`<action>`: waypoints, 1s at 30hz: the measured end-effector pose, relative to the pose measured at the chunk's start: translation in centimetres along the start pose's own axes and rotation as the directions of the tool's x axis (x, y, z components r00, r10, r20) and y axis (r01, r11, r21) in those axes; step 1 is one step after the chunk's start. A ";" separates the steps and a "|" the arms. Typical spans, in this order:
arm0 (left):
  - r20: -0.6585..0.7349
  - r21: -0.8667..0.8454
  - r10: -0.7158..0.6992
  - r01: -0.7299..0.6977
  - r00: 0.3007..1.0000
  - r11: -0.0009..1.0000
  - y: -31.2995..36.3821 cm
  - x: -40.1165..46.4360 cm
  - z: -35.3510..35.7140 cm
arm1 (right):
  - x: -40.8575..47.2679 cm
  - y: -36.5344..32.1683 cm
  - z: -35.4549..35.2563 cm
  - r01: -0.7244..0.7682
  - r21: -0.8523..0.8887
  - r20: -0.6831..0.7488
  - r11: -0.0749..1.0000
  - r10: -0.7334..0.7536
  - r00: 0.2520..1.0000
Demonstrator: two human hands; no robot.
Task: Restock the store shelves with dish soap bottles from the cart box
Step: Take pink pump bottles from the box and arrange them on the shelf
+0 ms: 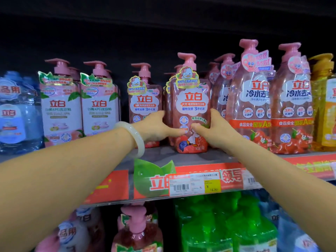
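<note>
Gripping, left hand (154, 127) and right hand (215, 128) curled round its flanks, thumbs pressing its front, a pink pump-top dish soap bottle (190, 113) with duck-and-strawberry label; standing upright on the shelf (163, 157) among pink neighbours.

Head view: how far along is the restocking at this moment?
Mostly placed, by the look of it: pink pump bottles already stand in rows on the shelf. In hand: the left hand and right hand both grip a duck-label bottle standing upright at the shelf's front edge, not yet let go. Left to do: releasing it. The cart box is out of view, so the remaining stock cannot be judged.
</note>
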State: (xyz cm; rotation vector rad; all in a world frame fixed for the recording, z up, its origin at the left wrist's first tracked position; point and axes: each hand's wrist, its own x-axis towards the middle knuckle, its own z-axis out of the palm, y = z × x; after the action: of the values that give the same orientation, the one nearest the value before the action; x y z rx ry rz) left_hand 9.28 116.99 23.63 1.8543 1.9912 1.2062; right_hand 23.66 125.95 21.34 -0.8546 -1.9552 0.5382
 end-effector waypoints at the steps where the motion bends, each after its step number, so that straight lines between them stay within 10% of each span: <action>1: -0.035 0.079 0.002 0.001 0.999 0.997 0.0 -0.5 -0.8 | -0.4 -0.9 -0.2 0.051 -0.107 -0.047 0.993 -0.056 0.997; 4: -0.096 0.327 0.070 -0.035 0.993 0.944 -0.3 -3.0 -3.6 | -2.2 -5.0 0.1 0.209 -0.328 -0.121 0.921 -0.260 0.958; 8: -0.118 0.591 0.145 -0.048 0.982 0.805 -1.3 -9.1 -8.5 | -5.7 -12.0 4.5 0.391 -0.446 0.129 0.805 -0.374 0.918; 19: -0.245 0.817 -0.258 0.342 0.935 0.464 -16.3 -39.5 -27.1 | -24.6 -33.1 29.6 0.722 -0.165 0.598 0.672 -0.515 0.615; 30: -0.461 0.673 -0.720 0.733 0.519 0.098 -26.4 -71.5 -39.1 | -48.3 -48.7 49.6 0.799 0.215 0.820 0.561 -0.549 0.165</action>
State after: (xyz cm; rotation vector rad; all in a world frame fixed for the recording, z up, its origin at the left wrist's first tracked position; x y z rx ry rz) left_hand -19.32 38.52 4.51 0.5390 3.1546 -0.1378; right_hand -19.68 55.95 1.56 0.4191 -3.0660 0.0453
